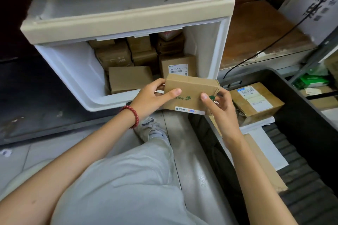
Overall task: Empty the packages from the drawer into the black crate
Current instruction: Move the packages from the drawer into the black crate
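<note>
A small brown cardboard package [192,87] with green print is held in front of the open white drawer [73,71]. My left hand [151,97] grips its left end, thumb on top. My right hand [217,104] grips its right end. Several more brown packages [129,78] lie inside the drawer, one with a white barcode label [178,69]. The black crate [300,100] stands to the right, and a labelled brown package [256,102] plus flat parcels lie in it.
A beige-topped cabinet [128,18] houses the drawer. A wooden shelf [256,33] with a black cable [270,42] sits behind the crate. My grey-trousered leg and shoe [151,129] reach toward the drawer. Dark mat [36,97] at left.
</note>
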Tool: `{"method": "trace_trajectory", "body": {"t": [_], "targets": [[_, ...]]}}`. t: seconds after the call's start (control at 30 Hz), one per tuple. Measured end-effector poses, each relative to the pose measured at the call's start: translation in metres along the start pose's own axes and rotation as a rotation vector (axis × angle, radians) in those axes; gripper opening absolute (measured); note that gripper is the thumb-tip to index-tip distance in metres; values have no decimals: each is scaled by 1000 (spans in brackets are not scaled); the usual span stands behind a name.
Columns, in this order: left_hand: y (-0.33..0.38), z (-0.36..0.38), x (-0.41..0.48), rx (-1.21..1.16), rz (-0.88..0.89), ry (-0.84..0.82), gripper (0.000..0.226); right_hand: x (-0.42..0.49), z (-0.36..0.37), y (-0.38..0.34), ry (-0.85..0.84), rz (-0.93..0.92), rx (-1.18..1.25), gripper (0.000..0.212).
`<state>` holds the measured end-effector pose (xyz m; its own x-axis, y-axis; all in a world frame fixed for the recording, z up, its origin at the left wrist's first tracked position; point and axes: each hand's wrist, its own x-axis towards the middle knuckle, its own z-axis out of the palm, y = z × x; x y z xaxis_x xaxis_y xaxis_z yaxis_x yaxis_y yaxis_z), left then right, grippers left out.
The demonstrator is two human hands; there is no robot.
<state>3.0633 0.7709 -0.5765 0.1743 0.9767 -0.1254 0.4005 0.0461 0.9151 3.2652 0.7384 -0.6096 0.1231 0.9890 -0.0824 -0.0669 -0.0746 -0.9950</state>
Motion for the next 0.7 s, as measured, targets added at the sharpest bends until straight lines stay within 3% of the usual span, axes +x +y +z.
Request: {"method": "trace_trajectory", "body": {"t": [0.2,0.33,0.6,0.7], "targets": [[28,30,32,349,151,-103,56,2,-52,5,166,-42,-70,54],[31,68,50,527,160,-236,61,-3,-81,20,267,-41,-73,52],[60,165,102,560,229,-331,60,-7,-115,47,555,150,118,64],[50,190,118,542,166,-330,56,-5,-124,60,580,236,137,54]]}}
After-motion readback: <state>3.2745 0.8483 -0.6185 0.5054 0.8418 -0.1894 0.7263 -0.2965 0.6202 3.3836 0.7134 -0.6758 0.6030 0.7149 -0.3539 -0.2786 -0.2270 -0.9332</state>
